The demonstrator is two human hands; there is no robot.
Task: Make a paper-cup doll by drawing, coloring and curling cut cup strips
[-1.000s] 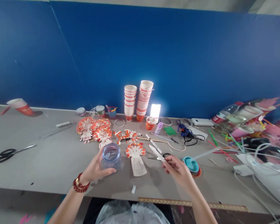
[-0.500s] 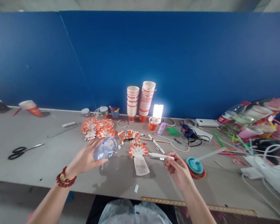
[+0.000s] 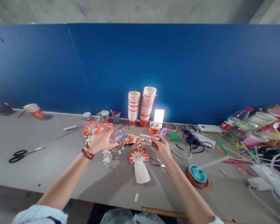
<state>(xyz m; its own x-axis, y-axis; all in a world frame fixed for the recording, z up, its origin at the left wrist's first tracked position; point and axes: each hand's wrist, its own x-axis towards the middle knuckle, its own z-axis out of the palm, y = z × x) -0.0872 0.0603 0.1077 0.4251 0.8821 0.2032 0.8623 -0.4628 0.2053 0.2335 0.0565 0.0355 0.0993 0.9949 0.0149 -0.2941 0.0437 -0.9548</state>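
Two hands up over the desk (image 3: 49,174). Left hand (image 3: 102,140) wraps a clear plastic jar (image 3: 118,134), tipped on its side w/ the mouth pointing right, held just above the paper cut-outs. Right hand (image 3: 161,145) pinches a white marker (image 3: 147,136) btwn thumb & fingertips, tip aimed at the jar.

Risks, as I read it: jar is smooth & tilted, so a loose grip could drop it onto the orange-white paper fans (image 3: 96,128) and crease them; marker could skid on curved plastic.

Count, near to far: 1 paper figure (image 3: 140,165) by the wrists, 1 teal-and-orange lid (image 3: 198,175), 1 black scissors (image 3: 23,152) far left, 2 stacks of paper cups (image 3: 141,105) at the blue wall (image 3: 177,68), 1 tipped cup (image 3: 34,110) far left, 1 lit phone (image 3: 158,116).
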